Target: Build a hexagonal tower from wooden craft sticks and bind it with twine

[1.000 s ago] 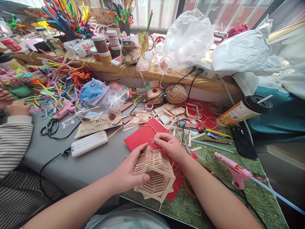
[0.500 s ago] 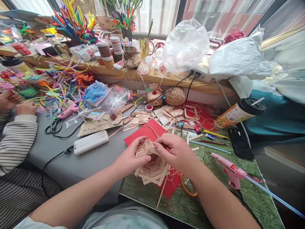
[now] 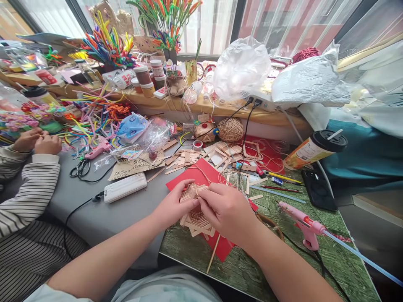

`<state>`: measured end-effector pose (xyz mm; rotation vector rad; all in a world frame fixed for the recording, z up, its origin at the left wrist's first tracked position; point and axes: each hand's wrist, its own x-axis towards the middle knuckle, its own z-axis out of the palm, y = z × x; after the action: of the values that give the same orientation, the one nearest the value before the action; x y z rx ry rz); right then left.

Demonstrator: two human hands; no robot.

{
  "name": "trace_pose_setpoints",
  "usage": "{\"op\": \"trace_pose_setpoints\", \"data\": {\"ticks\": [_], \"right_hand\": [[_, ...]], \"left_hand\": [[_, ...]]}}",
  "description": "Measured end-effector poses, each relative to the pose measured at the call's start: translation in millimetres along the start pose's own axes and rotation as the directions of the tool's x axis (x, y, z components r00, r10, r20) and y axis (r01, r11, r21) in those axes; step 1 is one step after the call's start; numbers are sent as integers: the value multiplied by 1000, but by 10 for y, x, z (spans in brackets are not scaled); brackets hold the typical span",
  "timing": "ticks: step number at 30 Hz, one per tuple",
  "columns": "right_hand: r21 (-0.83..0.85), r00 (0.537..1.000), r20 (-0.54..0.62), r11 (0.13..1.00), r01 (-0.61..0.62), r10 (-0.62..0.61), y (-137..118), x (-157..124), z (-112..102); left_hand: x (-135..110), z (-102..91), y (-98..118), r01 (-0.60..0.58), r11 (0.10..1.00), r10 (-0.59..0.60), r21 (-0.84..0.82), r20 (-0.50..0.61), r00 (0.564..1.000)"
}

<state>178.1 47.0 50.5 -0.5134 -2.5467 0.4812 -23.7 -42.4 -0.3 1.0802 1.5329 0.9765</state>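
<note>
A stacked craft-stick bowl (image 3: pixel 199 221), roughly octagonal, sits over red paper (image 3: pixel 225 250) in front of me. My left hand (image 3: pixel 176 205) grips its left side, thumb across the top and fingers behind. My right hand (image 3: pixel 225 209) is closed in a pinch at the upper rim, close to my left thumb. Thin twine (image 3: pixel 201 170) runs over the red paper towards the pinching fingertips, which partly hide it. My right hand covers the bowl's right side. A thin wooden stick (image 3: pixel 213 253) pokes out below the bowl.
A pink glue gun (image 3: pixel 304 224) lies at the right, its cord trailing forward. Loose craft sticks (image 3: pixel 189 157) and a twine ball (image 3: pixel 231 128) are behind the bowl. A lidded cup (image 3: pixel 315 149) stands beside a phone (image 3: pixel 319 188). At the left are another person's hands (image 3: pixel 47 143).
My right hand has shifted slightly left and down along the rim, now covering more of the bowl. My left hand keeps its grip. The view has tilted up slightly.
</note>
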Motion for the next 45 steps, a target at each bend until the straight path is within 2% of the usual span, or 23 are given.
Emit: {"op": "trace_pose_setpoints", "data": {"ticks": [5,11,15,20,25,30,33,36,39,42,44,45], "right_hand": [[142,997,-33,988,-67,73,50,12,-12],[286,986,18,945,-162,163,55,27,-27],[295,984,46,939,-178,172,25,49,20],[292,993,73,950,-112,95,15,64,52],[326,989,101,936,-134,107,21,63,15],[385,979,142,903,-192,147,50,99,36],[397,976,148,894,-206,159,74,127,93],[368,969,168,900,-233,182,105,151,174],[299,948,214,908,-293,235,145,181,267],[261,934,231,907,-331,274,178,222,331],[269,927,230,896,-354,298,181,248,343],[278,922,232,887,-368,310,175,258,341]], "left_hand": [[18,-18,-33,18,1000,-17,-11,33,999],[37,-23,-49,9,999,-9,50,5,1000],[59,-27,-50,-42,995,43,95,-4,999],[90,-40,-70,-146,985,147,94,-4,989],[105,-46,-87,-106,993,107,55,-11,994],[171,-96,-200,-72,997,72,-10,30,997],[233,-118,-286,-99,993,102,-63,42,994],[283,-115,-365,-176,979,182,-98,51,982],[320,-121,-422,-223,971,231,-84,100,968],[352,-194,-450,-207,970,227,-125,169,959],[360,-288,-461,-238,956,274,-170,236,932],[355,-340,-467,-277,942,322,-189,286,902]]}}
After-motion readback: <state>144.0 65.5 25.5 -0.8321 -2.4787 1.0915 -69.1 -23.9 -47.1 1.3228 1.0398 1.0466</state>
